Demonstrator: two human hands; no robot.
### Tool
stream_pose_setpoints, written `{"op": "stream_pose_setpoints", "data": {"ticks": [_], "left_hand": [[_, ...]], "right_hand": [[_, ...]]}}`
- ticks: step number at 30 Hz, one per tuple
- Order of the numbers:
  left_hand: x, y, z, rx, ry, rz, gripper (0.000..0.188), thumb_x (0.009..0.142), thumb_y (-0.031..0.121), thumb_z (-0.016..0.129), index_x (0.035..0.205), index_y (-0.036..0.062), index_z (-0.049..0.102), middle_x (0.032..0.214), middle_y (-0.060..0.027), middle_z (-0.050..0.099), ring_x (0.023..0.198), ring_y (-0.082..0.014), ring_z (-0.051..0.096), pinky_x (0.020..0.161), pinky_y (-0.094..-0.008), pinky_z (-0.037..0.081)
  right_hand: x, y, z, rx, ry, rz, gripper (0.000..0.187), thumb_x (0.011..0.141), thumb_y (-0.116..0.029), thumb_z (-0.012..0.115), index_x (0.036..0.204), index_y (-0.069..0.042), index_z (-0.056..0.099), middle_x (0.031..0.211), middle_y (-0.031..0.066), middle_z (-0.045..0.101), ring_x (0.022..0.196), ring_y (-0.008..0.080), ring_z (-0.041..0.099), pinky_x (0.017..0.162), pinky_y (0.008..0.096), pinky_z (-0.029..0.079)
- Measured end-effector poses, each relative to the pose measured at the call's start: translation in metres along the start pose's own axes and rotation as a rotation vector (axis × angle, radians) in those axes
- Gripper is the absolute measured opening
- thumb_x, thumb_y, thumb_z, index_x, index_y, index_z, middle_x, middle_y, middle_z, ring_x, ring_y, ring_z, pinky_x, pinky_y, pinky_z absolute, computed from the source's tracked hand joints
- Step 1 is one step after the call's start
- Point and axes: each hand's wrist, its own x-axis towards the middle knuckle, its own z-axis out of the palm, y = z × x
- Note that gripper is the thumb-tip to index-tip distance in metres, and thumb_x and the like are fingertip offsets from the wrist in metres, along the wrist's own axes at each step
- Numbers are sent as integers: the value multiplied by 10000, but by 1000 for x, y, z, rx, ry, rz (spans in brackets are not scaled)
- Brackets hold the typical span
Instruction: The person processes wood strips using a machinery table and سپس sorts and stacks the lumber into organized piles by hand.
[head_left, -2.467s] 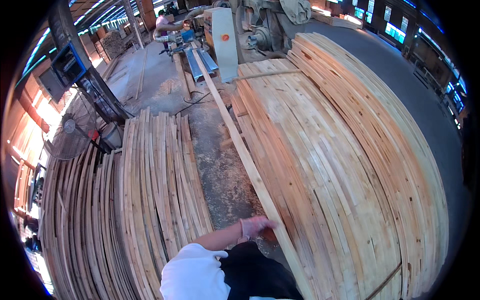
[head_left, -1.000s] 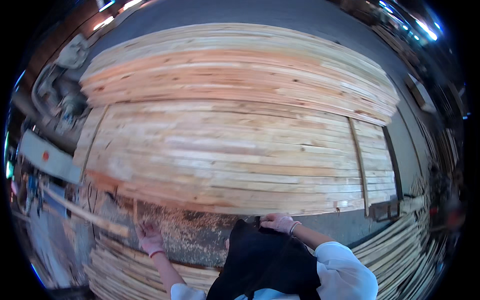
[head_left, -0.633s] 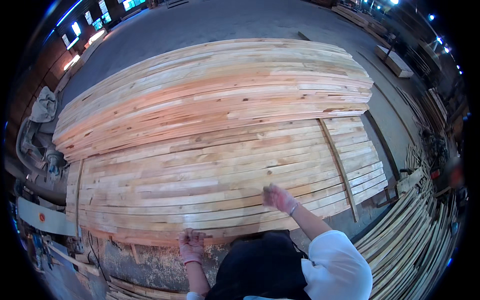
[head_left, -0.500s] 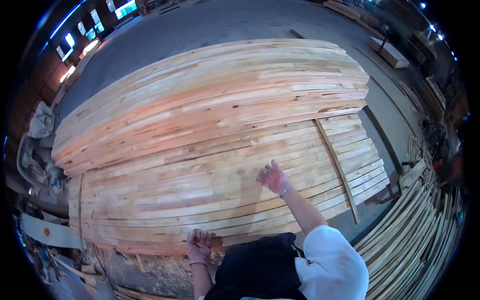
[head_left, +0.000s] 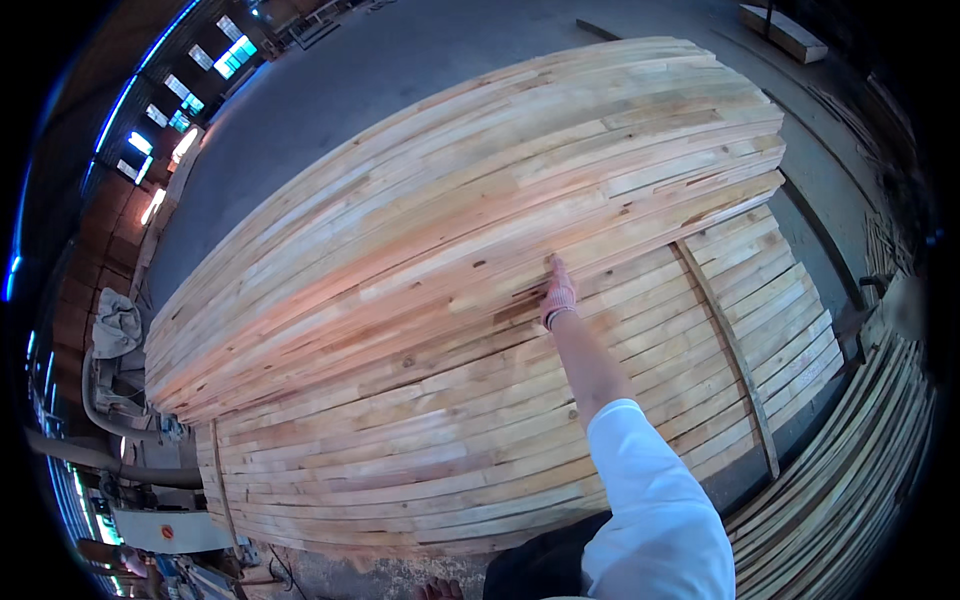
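A wide stack of long pale wooden planks fills the middle of the view, its upper tier stepped above a lower tier. My right hand, in a pink glove with a white sleeve behind it, reaches far across and rests its fingers on the edge of the upper tier, on a plank with a dark knot. Whether it grips the plank I cannot tell. Only the fingertips of my left hand show at the bottom edge, near the stack's front edge.
A thin cross strip lies over the lower planks at the right. More loose strips are piled at the lower right. Grey concrete floor lies beyond the stack. A machine and grey hose stand at the lower left.
My view swung from the sawing machine to the plank stack. My right hand has stretched farther across to the upper tier, while my left hand dropped to the bottom edge.
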Motion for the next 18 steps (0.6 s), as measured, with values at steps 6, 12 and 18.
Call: {"op": "stream_pose_setpoints", "data": {"ticks": [6,12,18], "left_hand": [[37,9,-71,-531,-446,-389,442,981,304,265,1397,179,349,1470,-75,329,1370,-303,260,1102,-519,219],[-6,-1,8,429,-119,-7,575,927,362,474,1419,183,237,1446,-122,295,1312,-342,305,1058,-502,278],[30,-22,17,472,-91,28,332,909,422,482,946,104,569,951,-41,613,900,-237,570,843,-447,502]], "right_hand": [[-32,-19,5,89,-3,-94,711,753,-320,756,1275,-25,376,1248,113,496,1133,222,467,961,355,374],[-95,-2,-82,82,-25,-23,523,777,-339,732,1149,-105,448,903,31,561,713,150,548,540,304,447],[-218,33,-214,104,67,7,268,845,-358,651,997,-160,556,790,12,567,698,156,556,587,337,466]]}}
